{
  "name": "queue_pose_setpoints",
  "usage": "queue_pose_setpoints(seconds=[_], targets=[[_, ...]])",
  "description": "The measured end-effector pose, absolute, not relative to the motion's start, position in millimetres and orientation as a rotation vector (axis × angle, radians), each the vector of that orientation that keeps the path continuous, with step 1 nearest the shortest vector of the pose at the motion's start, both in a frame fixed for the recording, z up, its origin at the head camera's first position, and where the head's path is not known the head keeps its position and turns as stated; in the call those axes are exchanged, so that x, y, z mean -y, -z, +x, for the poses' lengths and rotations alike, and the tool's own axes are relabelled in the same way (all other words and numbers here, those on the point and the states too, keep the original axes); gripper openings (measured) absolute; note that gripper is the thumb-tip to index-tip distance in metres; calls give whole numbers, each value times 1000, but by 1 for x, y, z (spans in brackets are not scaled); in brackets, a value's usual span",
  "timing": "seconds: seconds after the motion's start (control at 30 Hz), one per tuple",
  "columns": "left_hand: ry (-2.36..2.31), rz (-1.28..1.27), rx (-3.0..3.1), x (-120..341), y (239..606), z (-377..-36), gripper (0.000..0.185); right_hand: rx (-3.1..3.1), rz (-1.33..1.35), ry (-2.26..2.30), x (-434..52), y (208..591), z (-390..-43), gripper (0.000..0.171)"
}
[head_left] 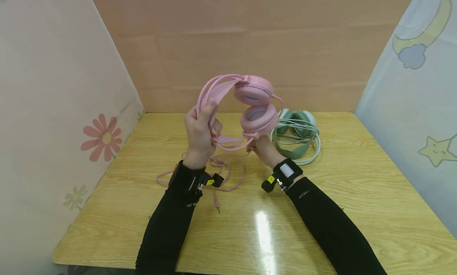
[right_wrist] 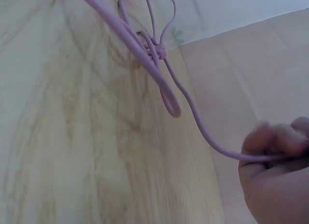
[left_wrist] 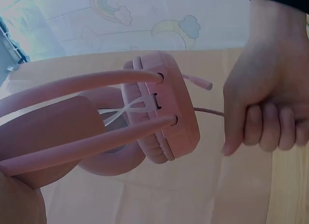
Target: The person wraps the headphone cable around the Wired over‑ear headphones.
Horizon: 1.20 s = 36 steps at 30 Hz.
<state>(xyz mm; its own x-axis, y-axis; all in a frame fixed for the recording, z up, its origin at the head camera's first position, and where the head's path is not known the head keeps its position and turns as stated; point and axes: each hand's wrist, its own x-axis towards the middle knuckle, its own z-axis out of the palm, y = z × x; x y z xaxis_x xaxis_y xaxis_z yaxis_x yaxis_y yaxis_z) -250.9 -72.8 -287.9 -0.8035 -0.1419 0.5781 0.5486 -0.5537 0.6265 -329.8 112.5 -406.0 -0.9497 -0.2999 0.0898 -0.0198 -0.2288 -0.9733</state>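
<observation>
Behind the table's far edge, a creased tan paper backdrop (head_left: 235,37); pale printed panels along both sides, flowers on the left one (head_left: 71,49), moon and star on the right one (head_left: 403,116). Yellow wood-grain table (head_left: 357,211), glossy, glare patch toward the near edge. Two black sleeves reach in over that edge.

Pink over-ear headphones with padded cups and twin-tube headband (head_left: 262,128) held up above the table's middle, turned sideways, cups stacked to the right of the band. Green-and-white headphones wrapped in pale cable (head_left: 303,126) near the far edge, right of middle.

Left hand (head_left: 201,134): fingers and thumb curled round the pink headband. Right hand (head_left: 265,150): just below the lower cup, fingers closed on the cord, confirmed in the right wrist view.

Thin pink cord (right_wrist: 198,120): loose loops on the table, left of middle. Pink jack plug (head_left: 217,202), smallest item, points toward the near edge.
</observation>
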Motion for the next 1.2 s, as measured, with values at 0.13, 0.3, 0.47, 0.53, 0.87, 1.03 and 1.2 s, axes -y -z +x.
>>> queue_pose_setpoints(seconds=[0.13, 0.3, 0.47, 0.53, 0.87, 1.03, 1.2], targets=[[2322, -612, 1186, 75, 291, -254, 31, -1878, -276, 2217, -113, 409, -326, 49], [2252, -516, 1182, 79, 296, -261, 30, -1864, -188, 2155, -113, 415, -322, 54], [2205, -463, 1179, 83, 300, -270, 32, -1880, -212, 2123, -113, 416, -314, 54], [2189, -452, 1181, 84, 302, -272, 34, -1947, -244, 2073, -113, 414, -309, 53], [2133, -408, 1237, 85, 312, -282, 38, -2601, -417, 1560, -119, 404, -287, 37], [2138, -434, 1233, 85, 313, -281, 37, -2803, -511, 1262, -125, 397, -275, 32], [2119, -435, 1265, 85, 313, -281, 36, -2917, -575, 1002, -131, 394, -262, 31]])
